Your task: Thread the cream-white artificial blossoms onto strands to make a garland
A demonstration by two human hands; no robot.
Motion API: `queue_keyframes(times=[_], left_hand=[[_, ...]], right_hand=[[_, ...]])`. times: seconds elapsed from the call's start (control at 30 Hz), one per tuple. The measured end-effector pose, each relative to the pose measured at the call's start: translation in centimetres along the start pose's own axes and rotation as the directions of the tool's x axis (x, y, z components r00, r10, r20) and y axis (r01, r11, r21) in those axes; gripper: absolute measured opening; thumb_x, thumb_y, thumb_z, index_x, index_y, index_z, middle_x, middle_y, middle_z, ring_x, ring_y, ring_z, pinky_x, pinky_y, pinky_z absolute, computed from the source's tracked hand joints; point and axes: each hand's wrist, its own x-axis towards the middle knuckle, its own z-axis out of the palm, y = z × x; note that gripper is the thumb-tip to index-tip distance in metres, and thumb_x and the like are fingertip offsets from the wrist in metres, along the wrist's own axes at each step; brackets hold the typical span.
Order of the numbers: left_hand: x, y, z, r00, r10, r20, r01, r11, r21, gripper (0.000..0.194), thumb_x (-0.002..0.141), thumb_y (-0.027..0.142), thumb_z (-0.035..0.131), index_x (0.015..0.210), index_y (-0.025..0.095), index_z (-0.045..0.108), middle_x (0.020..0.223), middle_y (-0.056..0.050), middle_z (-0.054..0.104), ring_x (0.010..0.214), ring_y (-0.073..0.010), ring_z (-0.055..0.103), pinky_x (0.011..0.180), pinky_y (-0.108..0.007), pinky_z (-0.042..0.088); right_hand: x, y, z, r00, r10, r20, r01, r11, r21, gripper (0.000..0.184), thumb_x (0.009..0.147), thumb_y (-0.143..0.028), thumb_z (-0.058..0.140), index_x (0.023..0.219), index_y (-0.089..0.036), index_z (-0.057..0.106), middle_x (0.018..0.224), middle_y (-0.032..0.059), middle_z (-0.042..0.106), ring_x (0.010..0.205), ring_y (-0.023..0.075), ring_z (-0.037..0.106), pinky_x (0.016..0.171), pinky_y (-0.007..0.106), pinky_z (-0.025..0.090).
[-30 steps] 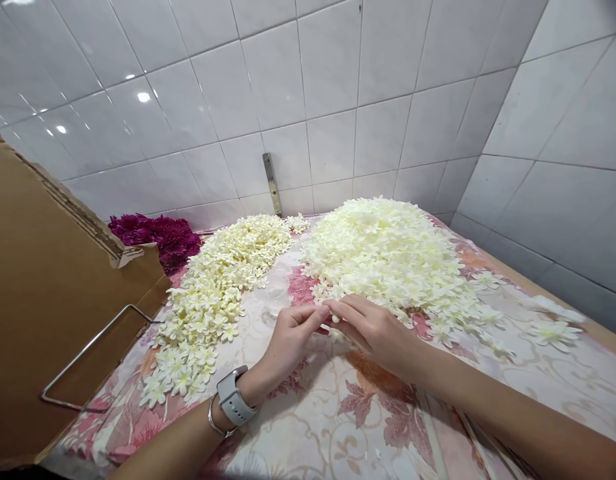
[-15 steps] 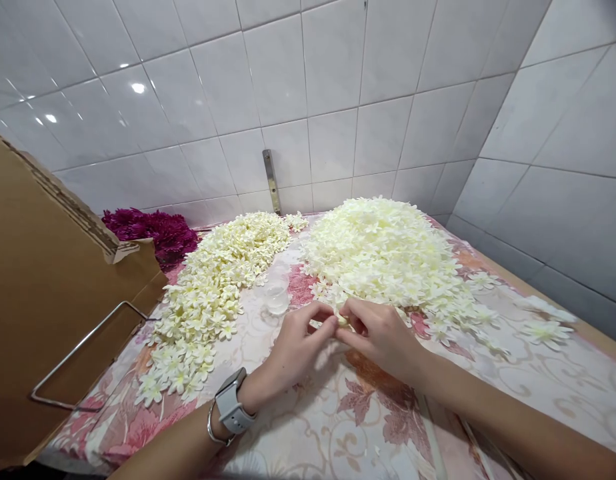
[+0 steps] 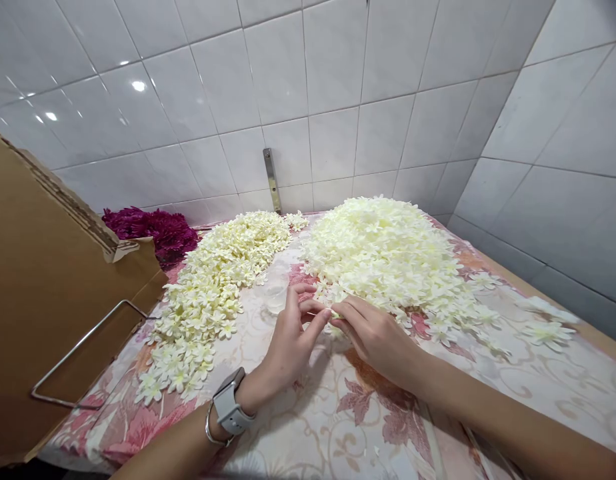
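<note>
My left hand (image 3: 292, 343), with a watch (image 3: 231, 403) and bangle on its wrist, pinches thumb against fingers. A thin pale strand or stick shows between those fingers, too small to make out. Touching its fingertips, my right hand (image 3: 381, 340) is closed on a small pale-yellow flower piece (image 3: 337, 316), mostly hidden by the fingers. Just beyond the hands rises a large heap of white petal flowers (image 3: 383, 250). To the left spreads a longer pile of small cream flowers (image 3: 228, 260). A clear plastic cup (image 3: 275, 299) stands beside my left hand.
A cardboard box (image 3: 53, 300) with a metal wire handle (image 3: 83, 347) blocks the left side. Purple flowers (image 3: 163, 233) lie behind it. Loose white flowers (image 3: 548, 332) lie at right on the floral tablecloth (image 3: 308, 440). A tiled wall (image 3: 338, 87) with a metal bracket (image 3: 271, 180) closes the back.
My left hand has turned more upright, its fingers lifting and spreading slightly from the pinch. My right hand has shifted a little left, still closed at the fingertips.
</note>
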Motion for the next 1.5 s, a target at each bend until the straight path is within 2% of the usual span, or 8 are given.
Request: queue_keyframes(times=[0.23, 0.4, 0.53, 0.83, 1.07, 1.23, 1.4, 1.5], left_hand=[[0.3, 1.2, -0.8, 0.991, 0.122, -0.054, -0.105, 0.961, 0.254, 0.022, 0.084, 0.03, 0.054, 0.103, 0.02, 0.052, 0.088, -0.004, 0.064, 0.081, -0.0172, 0.062, 0.07, -0.027, 0.047], [3.3, 3.9, -5.4, 0.909, 0.382, -0.168, -0.212, 0.771, 0.601, 0.009, 0.076, 0.021, 0.058, 0.078, 0.021, 0.067, 0.092, -0.006, 0.064, 0.083, -0.0199, 0.058, 0.078, -0.032, 0.045], [7.1, 4.1, -8.2, 0.981, -0.012, 0.192, -0.144, 0.621, 0.771, 0.025, 0.056, 0.01, 0.064, 0.037, 0.021, 0.053, 0.044, 0.001, 0.05, 0.045, -0.0138, 0.045, 0.053, -0.028, 0.039], [10.6, 3.0, -7.1, 0.784, -0.473, 0.402, -0.166, 0.465, 0.87, 0.03, 0.045, 0.013, 0.062, 0.029, 0.017, 0.037, 0.033, 0.007, 0.028, 0.04, -0.0069, 0.021, 0.043, -0.026, 0.02], [10.1, 4.3, -6.9, 0.714, -0.549, 0.433, -0.246, 0.382, 0.891, 0.032, 0.055, 0.012, 0.056, 0.033, 0.018, 0.032, 0.037, 0.007, 0.02, 0.045, -0.0082, 0.014, 0.046, -0.028, 0.015], [9.8, 5.8, -7.4, 0.739, -0.511, 0.438, -0.275, 0.365, 0.889, 0.021, 0.061, 0.015, 0.056, 0.04, 0.017, 0.051, 0.04, 0.004, 0.04, 0.043, -0.0082, 0.026, 0.045, -0.025, 0.02], [8.8, 7.4, -8.1, 0.866, -0.323, 0.382, -0.262, 0.359, 0.896, 0.018, 0.067, 0.023, 0.057, 0.079, 0.018, 0.07, 0.073, -0.003, 0.068, 0.059, -0.0129, 0.053, 0.05, -0.022, 0.031], [7.9, 6.8, -8.1, 0.904, -0.209, 0.374, -0.296, 0.325, 0.898, 0.013, 0.067, 0.018, 0.057, 0.068, 0.017, 0.069, 0.063, -0.002, 0.065, 0.053, -0.012, 0.052, 0.05, -0.023, 0.029]], right_hand=[[0.3, 0.3, -1.0, 0.961, 0.271, -0.047, -0.266, 0.96, 0.087, 0.04, 0.091, -0.03, 0.044, 0.054, -0.02, 0.029, 0.048, -0.0052, 0.033, 0.043, 0.0092, 0.033, 0.045, 0.024, 0.026], [0.6, 0.6, -0.6, 0.948, 0.306, 0.09, -0.317, 0.933, 0.168, 0.034, 0.092, -0.028, 0.039, 0.059, -0.02, 0.036, 0.054, -0.0032, 0.044, 0.049, 0.0111, 0.043, 0.049, 0.023, 0.032], [0.5, 0.6, -0.3, 0.961, 0.222, 0.165, -0.254, 0.945, 0.205, 0.028, 0.093, -0.026, 0.037, 0.066, -0.02, 0.044, 0.061, -0.0001, 0.052, 0.057, 0.0139, 0.05, 0.054, 0.025, 0.037], [0.1, 0.2, -0.3, 0.935, 0.163, 0.316, -0.237, 0.948, 0.213, 0.022, 0.092, -0.023, 0.038, 0.077, -0.018, 0.053, 0.072, 0.0038, 0.058, 0.066, 0.016, 0.055, 0.06, 0.027, 0.042], [0.1, 0.1, -0.3, 0.924, 0.135, 0.358, -0.216, 0.957, 0.195, 0.022, 0.092, -0.024, 0.038, 0.083, -0.017, 0.056, 0.076, 0.0056, 0.059, 0.068, 0.0169, 0.055, 0.063, 0.029, 0.042], [0.1, 0.0, -0.3, 0.921, 0.118, 0.372, -0.191, 0.967, 0.168, 0.021, 0.091, -0.022, 0.038, 0.083, -0.016, 0.057, 0.075, 0.0059, 0.06, 0.068, 0.0171, 0.055, 0.063, 0.028, 0.042], [0.0, 0.0, -0.2, 0.894, 0.144, 0.423, -0.221, 0.966, 0.138, 0.019, 0.09, -0.019, 0.039, 0.092, -0.015, 0.058, 0.082, 0.0076, 0.062, 0.072, 0.0179, 0.058, 0.064, 0.028, 0.043], [-0.1, 0.0, 0.0, 0.896, 0.145, 0.419, -0.224, 0.964, 0.144, 0.021, 0.09, -0.018, 0.039, 0.096, -0.014, 0.058, 0.086, 0.0095, 0.064, 0.075, 0.0191, 0.059, 0.066, 0.029, 0.044]])
